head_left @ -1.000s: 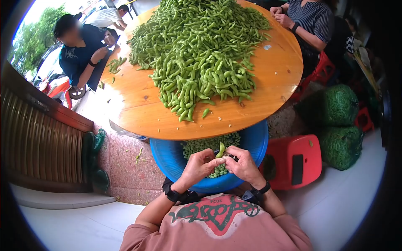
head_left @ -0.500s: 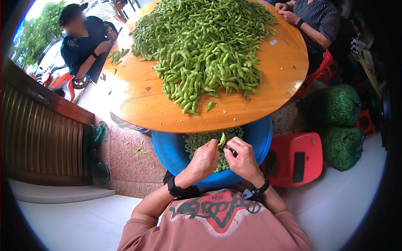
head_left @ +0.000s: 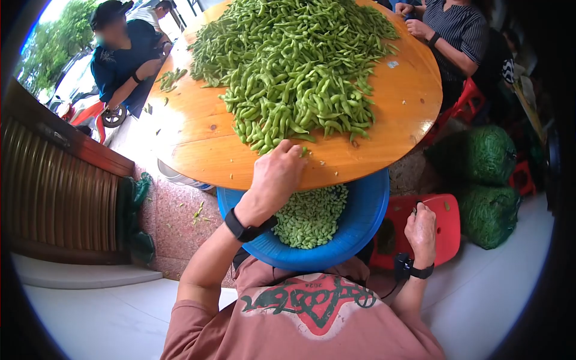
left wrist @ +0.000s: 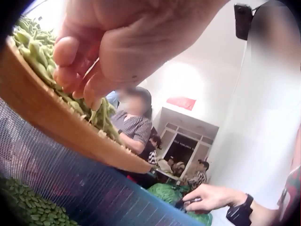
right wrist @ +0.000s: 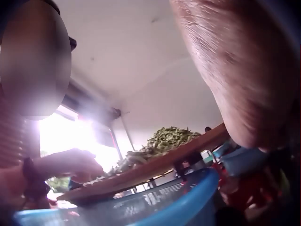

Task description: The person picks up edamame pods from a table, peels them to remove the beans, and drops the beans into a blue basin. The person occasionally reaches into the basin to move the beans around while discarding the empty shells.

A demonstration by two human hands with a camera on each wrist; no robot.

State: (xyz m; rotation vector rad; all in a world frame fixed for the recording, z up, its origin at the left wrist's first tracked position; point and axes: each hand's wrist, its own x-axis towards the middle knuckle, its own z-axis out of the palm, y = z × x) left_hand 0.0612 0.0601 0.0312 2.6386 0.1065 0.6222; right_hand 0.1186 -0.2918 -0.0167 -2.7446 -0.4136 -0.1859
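Note:
The left hand reaches over the near table edge, its bent fingertips at the front of a heap of green pods. In the left wrist view that hand has its fingers apart, touching pods; whether one is pinched is unclear. Over the red stool, the right hand has curled fingers round a small dark object. The left wrist view also shows this hand. Below the table, a blue basin holds shelled green beans.
The round wooden table overhangs the basin. Green mesh sacks stand right of the stool. A person in dark clothes is at the table's left, another in a striped top at its right. A brown ribbed shutter stands at left.
The hands have parted from above the basin. The left moved forward to the pods and the right moved right, over the stool. The pod formerly between them is no longer seen there.

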